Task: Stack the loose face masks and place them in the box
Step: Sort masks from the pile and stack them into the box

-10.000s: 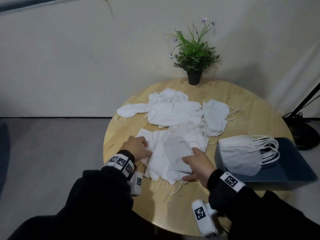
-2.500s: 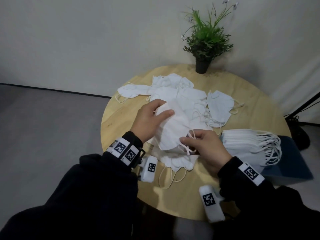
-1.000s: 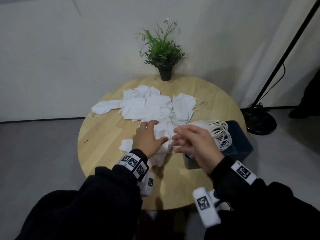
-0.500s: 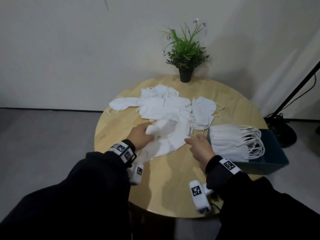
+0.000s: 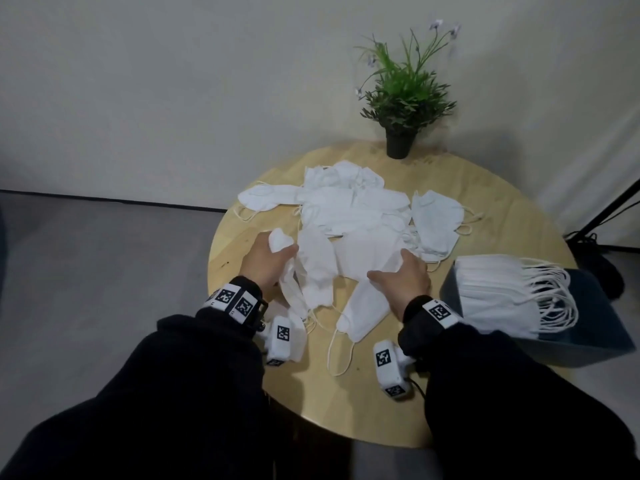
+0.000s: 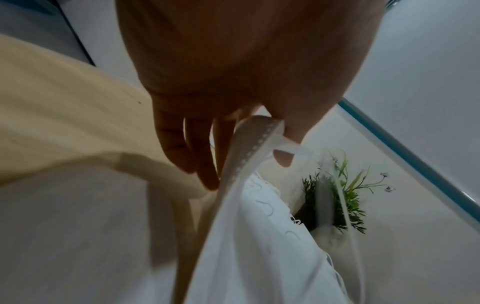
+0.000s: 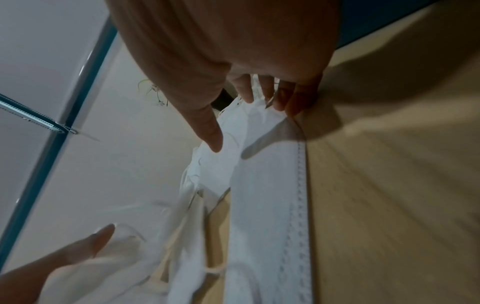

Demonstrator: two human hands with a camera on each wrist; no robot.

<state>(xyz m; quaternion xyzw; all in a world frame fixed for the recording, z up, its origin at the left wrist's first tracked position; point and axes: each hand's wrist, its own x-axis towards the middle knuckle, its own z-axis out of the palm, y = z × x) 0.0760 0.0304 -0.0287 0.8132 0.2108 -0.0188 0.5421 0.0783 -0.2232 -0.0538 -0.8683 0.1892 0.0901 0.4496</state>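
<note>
white mask (image 5: 365, 308) under right hand (image 5: 405, 282) lies diagonally, near-left to far-right.

Bare wood runs along the near edge of the round table (image 5: 346, 396) and its left edge. Loose masks (image 5: 353, 216) cover the middle. The box (image 5: 588, 344) blocks the right edge, the potted plant (image 5: 401, 109) the far edge.
</note>
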